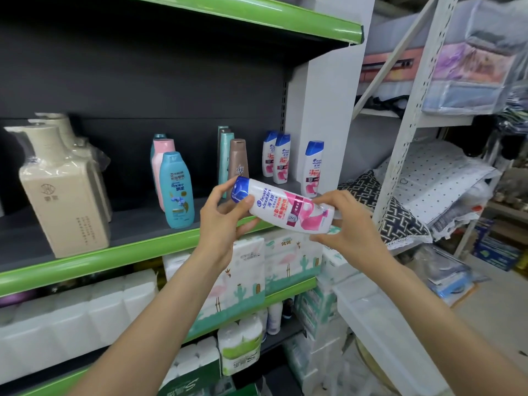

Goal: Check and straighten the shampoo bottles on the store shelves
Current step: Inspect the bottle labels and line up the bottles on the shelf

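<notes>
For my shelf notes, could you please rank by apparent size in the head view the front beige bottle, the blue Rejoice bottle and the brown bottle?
1. Front beige bottle, clearly largest.
2. Blue Rejoice bottle.
3. Brown bottle, smallest looking, though it stands farther back on the shelf and is partly hidden, so its rank against the Rejoice bottle is unsure.

The shampoo bottle held between both hands is glossy white plastic with a shiny blue cap. Behind the hands, the shelf deck is matt dark grey, its front edge glossy green. Left of the hands, the beige bottles carry clear, wrinkled film.
</notes>
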A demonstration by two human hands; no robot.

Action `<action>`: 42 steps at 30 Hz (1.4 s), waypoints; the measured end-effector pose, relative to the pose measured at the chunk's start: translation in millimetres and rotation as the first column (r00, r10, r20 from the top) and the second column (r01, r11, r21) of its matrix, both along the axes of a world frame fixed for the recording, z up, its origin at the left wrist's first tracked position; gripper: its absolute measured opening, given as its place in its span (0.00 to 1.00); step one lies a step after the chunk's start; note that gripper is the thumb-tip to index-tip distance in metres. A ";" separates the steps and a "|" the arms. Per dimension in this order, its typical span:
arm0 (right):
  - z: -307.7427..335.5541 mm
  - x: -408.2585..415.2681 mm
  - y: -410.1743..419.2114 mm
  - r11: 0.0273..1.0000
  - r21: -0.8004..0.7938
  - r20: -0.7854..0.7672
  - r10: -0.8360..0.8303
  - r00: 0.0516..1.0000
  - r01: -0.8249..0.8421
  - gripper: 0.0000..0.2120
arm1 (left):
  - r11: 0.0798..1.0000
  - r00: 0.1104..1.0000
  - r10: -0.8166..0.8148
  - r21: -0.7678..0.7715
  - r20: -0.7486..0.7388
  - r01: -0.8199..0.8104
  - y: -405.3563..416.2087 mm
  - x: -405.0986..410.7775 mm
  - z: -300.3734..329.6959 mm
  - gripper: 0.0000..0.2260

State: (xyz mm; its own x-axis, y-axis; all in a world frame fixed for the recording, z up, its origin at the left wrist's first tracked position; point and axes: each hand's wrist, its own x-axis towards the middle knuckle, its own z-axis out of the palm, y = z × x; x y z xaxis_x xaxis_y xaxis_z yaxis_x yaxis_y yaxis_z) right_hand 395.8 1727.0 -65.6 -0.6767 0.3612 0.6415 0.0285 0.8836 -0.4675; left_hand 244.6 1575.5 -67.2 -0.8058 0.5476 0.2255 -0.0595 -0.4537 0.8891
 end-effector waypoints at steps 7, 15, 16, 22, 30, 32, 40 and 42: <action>-2.7 -14.0 31.5 0.994 -0.063 0.118 0.096 0.988 -0.089 0.27 | 0.998 0.983 0.070 0.006 -0.168 -0.070 35.3 -10.1 14.7 0.15; 35.3 -49.9 125.2 0.994 0.109 0.105 -0.029 0.994 0.017 0.12 | 0.948 0.772 0.188 -0.093 -0.606 -0.304 123.0 -48.8 52.2 0.17; 40.1 -56.2 139.2 0.993 0.112 0.087 -0.037 0.996 0.027 0.12 | 0.928 0.710 0.201 -0.101 -0.675 -0.359 136.5 -56.3 55.0 0.17; 58.5 -107.9 216.4 0.985 0.165 0.054 -0.061 0.997 0.051 0.16 | 0.842 0.558 0.172 -0.172 -0.812 -0.511 210.3 -100.9 61.3 0.18; 58.3 -152.5 261.5 0.976 0.212 0.164 0.024 0.986 -0.059 0.20 | 0.780 0.580 0.022 -0.349 -0.814 -0.520 272.9 -139.8 51.2 0.18; 58.5 -156.0 266.2 0.973 0.216 0.168 0.044 0.985 -0.081 0.19 | 0.782 0.587 0.005 -0.362 -0.809 -0.507 282.2 -147.3 50.3 0.18; 58.5 -163.3 268.7 0.980 0.195 0.148 0.010 0.989 -0.039 0.16 | 0.820 0.626 -0.022 -0.372 -0.779 -0.434 308.8 -165.3 47.3 0.17; 58.9 -164.7 268.7 0.980 0.196 0.146 0.000 0.989 -0.029 0.16 | 0.833 0.622 -0.019 -0.356 -0.783 -0.423 312.7 -162.8 47.3 0.16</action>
State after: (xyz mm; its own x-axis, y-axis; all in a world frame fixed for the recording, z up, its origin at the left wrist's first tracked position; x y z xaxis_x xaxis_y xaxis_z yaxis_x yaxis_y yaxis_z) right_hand 231.1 1995.7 -6.6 -0.7715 0.2273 0.5942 0.0697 0.9586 -0.2761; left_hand 81.8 1888.2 -19.9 -0.5838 0.5965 0.5508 0.7411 0.1145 0.6616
